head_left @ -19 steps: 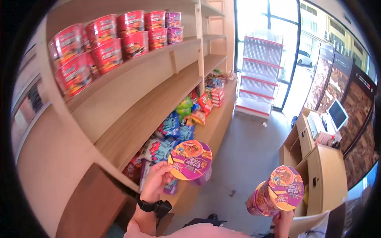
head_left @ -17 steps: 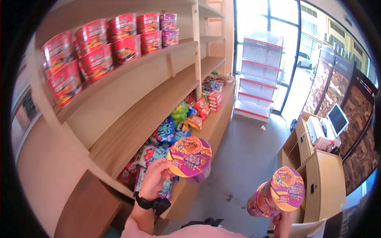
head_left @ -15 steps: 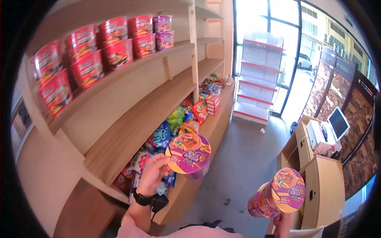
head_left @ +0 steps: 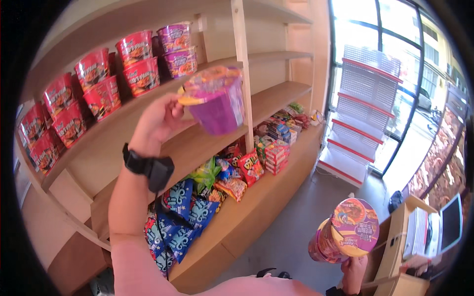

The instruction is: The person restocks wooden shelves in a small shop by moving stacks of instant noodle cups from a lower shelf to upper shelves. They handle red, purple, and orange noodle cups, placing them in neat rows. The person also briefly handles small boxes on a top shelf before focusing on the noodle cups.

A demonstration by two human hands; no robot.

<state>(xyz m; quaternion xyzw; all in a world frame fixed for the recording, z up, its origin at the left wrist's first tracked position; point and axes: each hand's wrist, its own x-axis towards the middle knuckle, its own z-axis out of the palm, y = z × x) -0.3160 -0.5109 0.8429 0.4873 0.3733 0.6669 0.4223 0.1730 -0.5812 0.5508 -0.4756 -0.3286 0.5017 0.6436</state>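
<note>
The left hand (head_left: 160, 119) pinches a purple cup (head_left: 217, 108) by its rim; the right hand (head_left: 354, 270) grips what looks like a stack (head_left: 345, 234) of two. Beyond the left grip, red cups (head_left: 102, 96) and a purple pair (head_left: 180, 61) already stand on the shelf (head_left: 165, 85); the held ones don't.

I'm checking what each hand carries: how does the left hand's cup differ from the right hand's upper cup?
The left cup is raised before the wooden shelving; the right cup is held lower. The left cup mostly shows its purple side; the right cup, its lid. Both have purple and yellow on them.
</note>
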